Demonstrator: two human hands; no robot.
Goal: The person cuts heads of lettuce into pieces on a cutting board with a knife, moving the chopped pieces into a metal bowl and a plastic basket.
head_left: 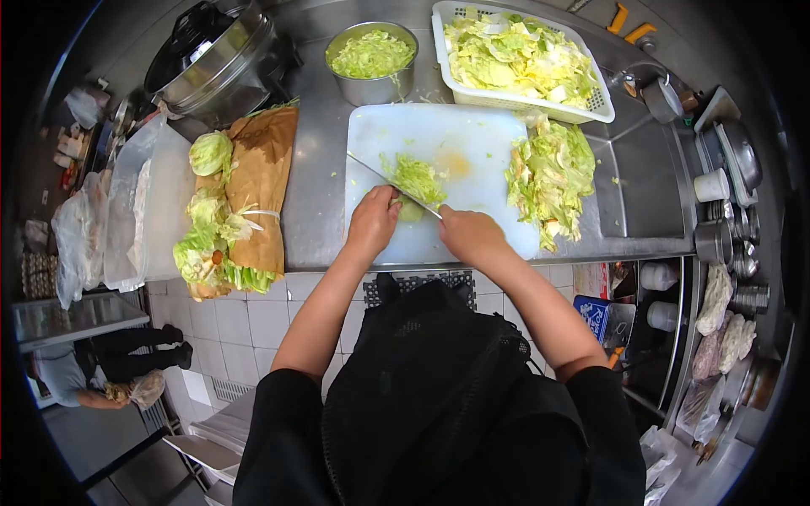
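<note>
My right hand (pixel 472 235) is wrapped round the handle of a knife (pixel 388 180), whose blade points up and left across the white cutting board (pixel 371 135). Close to the blade, my left hand (pixel 373 221) has its fingers curled against a piece of lettuce (pixel 411 211) on the board. Just beyond the blade sits a small heap of shredded lettuce (pixel 419 175). A pile of loose lettuce leaves (pixel 553 177) overlaps the board's right edge.
Behind the board stand a metal pot (pixel 371 88) of shredded lettuce and a white basket (pixel 526 104) of leaves. To the left, lettuce heads (pixel 211 153) lie by a brown paper bag (pixel 261 177). A sink (pixel 645 185) is at the right. Another person (pixel 67 371) stands far left.
</note>
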